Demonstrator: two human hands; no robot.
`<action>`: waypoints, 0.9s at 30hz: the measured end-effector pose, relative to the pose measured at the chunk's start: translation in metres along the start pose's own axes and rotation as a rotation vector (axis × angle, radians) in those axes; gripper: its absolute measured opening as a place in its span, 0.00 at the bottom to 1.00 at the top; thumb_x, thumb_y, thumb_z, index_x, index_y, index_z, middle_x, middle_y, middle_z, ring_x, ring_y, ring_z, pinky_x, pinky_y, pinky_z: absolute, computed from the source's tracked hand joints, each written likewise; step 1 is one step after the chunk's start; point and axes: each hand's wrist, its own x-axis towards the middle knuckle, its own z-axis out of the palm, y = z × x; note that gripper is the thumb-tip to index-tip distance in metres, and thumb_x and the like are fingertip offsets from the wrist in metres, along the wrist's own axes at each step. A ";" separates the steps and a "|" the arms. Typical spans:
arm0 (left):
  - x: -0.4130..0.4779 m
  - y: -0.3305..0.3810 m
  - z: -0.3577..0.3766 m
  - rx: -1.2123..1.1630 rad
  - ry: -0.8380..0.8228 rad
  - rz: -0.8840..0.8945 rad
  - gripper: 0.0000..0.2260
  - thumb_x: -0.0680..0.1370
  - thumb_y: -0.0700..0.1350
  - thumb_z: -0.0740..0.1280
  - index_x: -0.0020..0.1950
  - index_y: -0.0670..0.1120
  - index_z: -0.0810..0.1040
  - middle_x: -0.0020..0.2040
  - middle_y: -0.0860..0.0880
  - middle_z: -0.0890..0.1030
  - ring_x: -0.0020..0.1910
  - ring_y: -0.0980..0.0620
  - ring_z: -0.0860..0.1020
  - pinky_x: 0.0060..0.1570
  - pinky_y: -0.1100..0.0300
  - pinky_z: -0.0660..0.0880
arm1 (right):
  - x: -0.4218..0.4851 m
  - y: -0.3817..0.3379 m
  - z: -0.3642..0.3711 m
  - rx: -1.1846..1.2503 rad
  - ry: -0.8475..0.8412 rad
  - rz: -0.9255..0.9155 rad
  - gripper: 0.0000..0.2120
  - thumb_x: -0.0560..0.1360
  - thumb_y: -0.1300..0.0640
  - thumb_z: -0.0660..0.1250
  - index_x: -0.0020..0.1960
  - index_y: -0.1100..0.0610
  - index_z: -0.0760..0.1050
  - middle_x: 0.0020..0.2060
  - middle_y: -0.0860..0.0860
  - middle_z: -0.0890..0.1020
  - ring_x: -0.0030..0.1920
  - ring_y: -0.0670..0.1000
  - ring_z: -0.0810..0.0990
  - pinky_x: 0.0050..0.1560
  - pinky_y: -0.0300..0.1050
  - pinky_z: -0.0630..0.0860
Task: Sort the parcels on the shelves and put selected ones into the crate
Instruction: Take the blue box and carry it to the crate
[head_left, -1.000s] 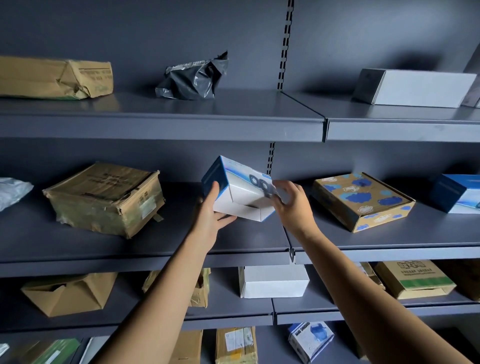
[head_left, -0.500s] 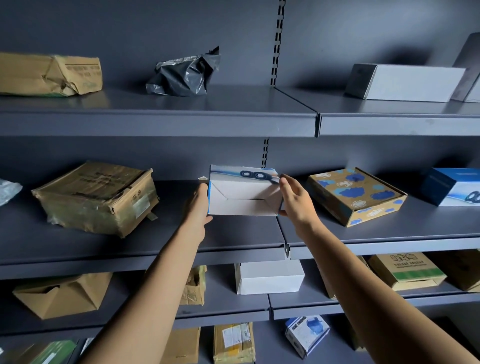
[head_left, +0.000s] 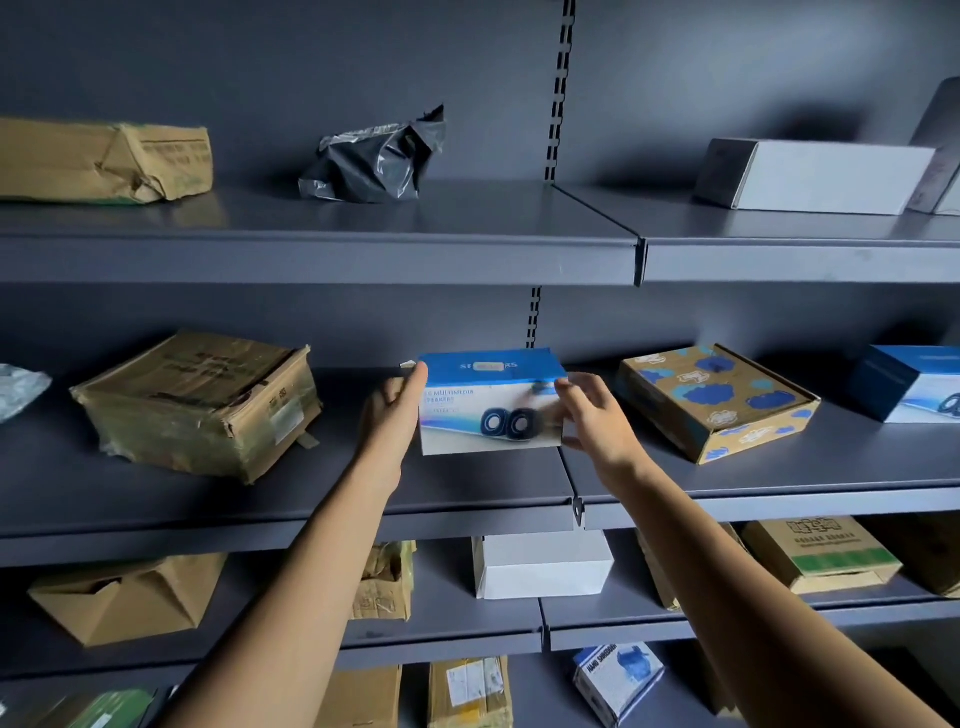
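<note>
My left hand (head_left: 393, 415) and right hand (head_left: 597, 421) clasp fingers on the speaker box (head_left: 488, 410) (blue top up) at the middle shelf (head_left: 208, 525).

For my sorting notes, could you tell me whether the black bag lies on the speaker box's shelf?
No, the black bag lies on the upper shelf, a level above the speaker box.
</note>
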 end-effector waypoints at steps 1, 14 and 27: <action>0.000 -0.001 0.000 0.000 0.006 0.018 0.13 0.71 0.59 0.68 0.44 0.51 0.74 0.53 0.46 0.81 0.54 0.47 0.80 0.58 0.47 0.77 | 0.001 0.002 -0.001 -0.024 0.013 -0.007 0.13 0.80 0.50 0.63 0.59 0.58 0.73 0.41 0.48 0.80 0.40 0.42 0.79 0.51 0.48 0.75; -0.003 -0.004 0.000 0.079 -0.038 0.203 0.29 0.70 0.25 0.61 0.60 0.55 0.68 0.57 0.53 0.76 0.57 0.55 0.75 0.50 0.58 0.78 | 0.005 0.009 0.004 -0.059 -0.006 -0.094 0.15 0.78 0.63 0.67 0.62 0.57 0.68 0.49 0.49 0.77 0.47 0.43 0.79 0.43 0.35 0.78; -0.003 -0.008 -0.001 0.071 -0.096 0.246 0.23 0.76 0.41 0.68 0.69 0.53 0.69 0.65 0.49 0.73 0.61 0.54 0.75 0.42 0.72 0.72 | 0.004 0.004 0.007 -0.029 0.062 -0.075 0.03 0.78 0.52 0.67 0.50 0.46 0.73 0.41 0.49 0.78 0.47 0.49 0.78 0.58 0.57 0.77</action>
